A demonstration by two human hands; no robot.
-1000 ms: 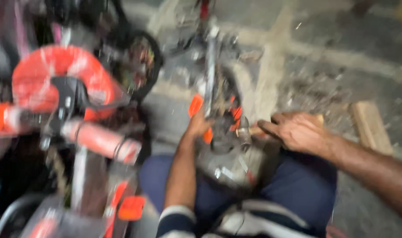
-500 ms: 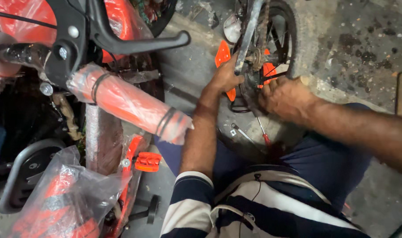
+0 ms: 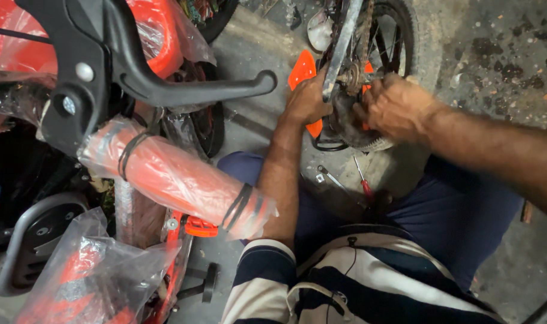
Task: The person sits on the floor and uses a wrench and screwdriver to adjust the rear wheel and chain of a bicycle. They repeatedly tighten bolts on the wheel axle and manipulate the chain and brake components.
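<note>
Orange reflectors [image 3: 302, 71], two, flank one wheel [image 3: 369, 72]; left hand [image 3: 306, 99] and right hand [image 3: 393, 108] both grip its hub.

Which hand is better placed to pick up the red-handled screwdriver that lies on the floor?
Probably the right hand. The red-handled screwdriver lies on the floor just below it, beside the small bicycle wheel. The left hand grips the wheel's frame on the far side, beside the orange reflector, so it seems to be steadying it.

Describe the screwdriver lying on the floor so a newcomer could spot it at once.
Start at the small bicycle wheel that both hands grip. Just below it, on the concrete floor between the person's knees, lies the red-handled screwdriver; the tool beside it is bare grey metal.
</note>
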